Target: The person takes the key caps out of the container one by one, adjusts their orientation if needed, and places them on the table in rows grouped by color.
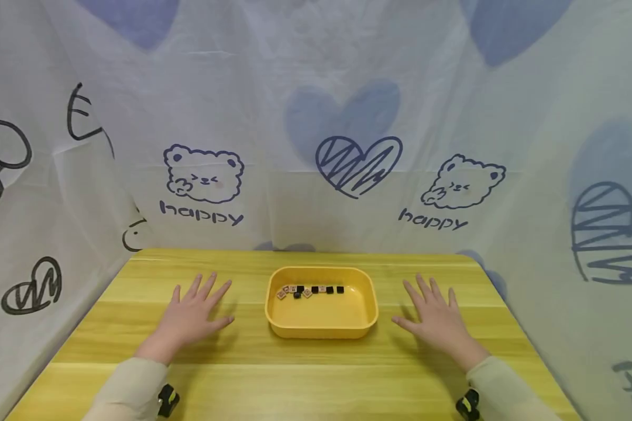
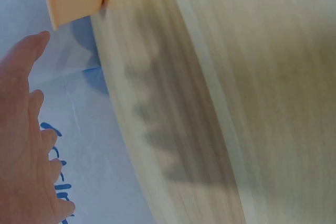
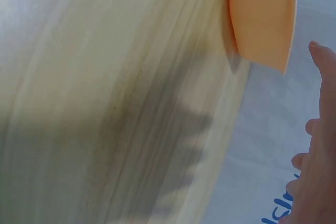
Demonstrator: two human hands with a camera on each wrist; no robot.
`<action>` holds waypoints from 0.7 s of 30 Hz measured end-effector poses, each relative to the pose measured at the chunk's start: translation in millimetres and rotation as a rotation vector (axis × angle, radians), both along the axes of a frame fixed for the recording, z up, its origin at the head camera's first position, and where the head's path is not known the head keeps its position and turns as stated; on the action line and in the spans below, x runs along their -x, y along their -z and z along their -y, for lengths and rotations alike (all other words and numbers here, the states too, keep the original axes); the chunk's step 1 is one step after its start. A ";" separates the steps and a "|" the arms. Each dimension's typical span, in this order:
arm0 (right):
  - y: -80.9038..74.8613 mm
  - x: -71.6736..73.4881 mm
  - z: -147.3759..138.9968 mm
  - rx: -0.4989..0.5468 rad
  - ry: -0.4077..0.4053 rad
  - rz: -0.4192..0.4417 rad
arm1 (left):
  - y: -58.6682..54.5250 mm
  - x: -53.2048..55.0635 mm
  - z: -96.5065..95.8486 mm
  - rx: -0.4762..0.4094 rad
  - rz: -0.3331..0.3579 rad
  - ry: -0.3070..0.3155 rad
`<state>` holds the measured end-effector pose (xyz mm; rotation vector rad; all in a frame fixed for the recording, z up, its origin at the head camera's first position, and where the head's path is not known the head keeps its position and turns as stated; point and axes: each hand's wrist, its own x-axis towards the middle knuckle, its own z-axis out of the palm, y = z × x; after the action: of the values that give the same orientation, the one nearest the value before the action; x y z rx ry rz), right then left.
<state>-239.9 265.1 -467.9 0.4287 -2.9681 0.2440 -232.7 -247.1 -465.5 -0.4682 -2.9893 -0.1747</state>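
Note:
A yellow plastic tray (image 1: 321,332) with rounded corners sits on the table between the two hands. Along its back part lie several small square pieces, some black (image 1: 340,289), others pale with a printed mark (image 1: 281,295). My left hand (image 1: 192,316) is to the left of the tray, fingers spread and nothing held. On the other side, my right hand (image 1: 434,313) is spread in the same way, its thumb toward the tray. Both wrist views show each hand raised over the table, casting a shadow on the wood, with the tray's outer wall (image 3: 265,19) beyond the thumb.
The wood-grain table (image 1: 316,380) runs back to a white cloth (image 1: 274,117) printed with hearts, bear faces and lettering. That cloth also hangs along the left and right sides. Small black-and-yellow devices (image 1: 168,400) are strapped at both wrists.

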 end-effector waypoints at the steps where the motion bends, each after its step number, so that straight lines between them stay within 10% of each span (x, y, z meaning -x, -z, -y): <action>1: 0.3 -0.1 0.1 0.003 -0.001 0.002 | 0.7 0.6 -1.1 0.005 0.005 0.000; 21: 3.3 -0.4 43.4 0.047 -0.093 0.007 | -32.3 20.1 -45.8 -0.034 0.039 0.084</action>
<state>-239.5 221.7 -471.3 0.5620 -2.9459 0.3254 -252.8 -201.3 -433.2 -0.5936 -3.0010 -0.2444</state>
